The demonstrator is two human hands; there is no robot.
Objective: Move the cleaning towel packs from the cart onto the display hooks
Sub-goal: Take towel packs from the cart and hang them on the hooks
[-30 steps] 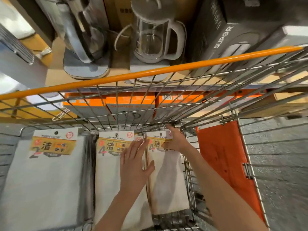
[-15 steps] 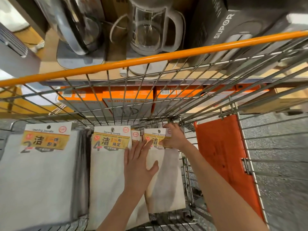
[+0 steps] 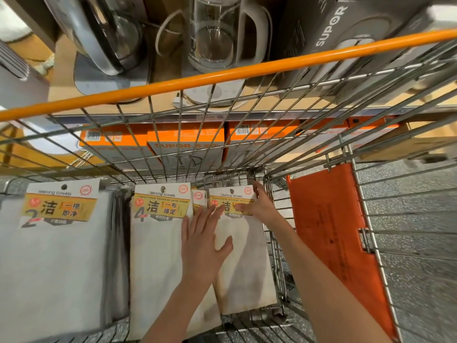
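While the left hand (image 3: 201,246) lies flat with fingers spread across two cream towel packs at centre frame, the right hand (image 3: 259,206) pinches the yellow header card of the right-hand pack (image 3: 243,263). Both packs lie in the wire cart (image 3: 277,243), a larger grey pack (image 3: 54,256) at lower left; kettles (image 3: 217,33) stand on the shelf above.

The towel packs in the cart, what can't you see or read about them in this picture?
- Head view: the display hooks are out of frame.
- The middle pack shows only a sliver; the four-pack and right pack cover it.
- The right pack's label is partly hidden by the right hand and the left hand.
- How many packs are stacked under the two-pack: cannot tell.
- Small label print is too tiny to read.
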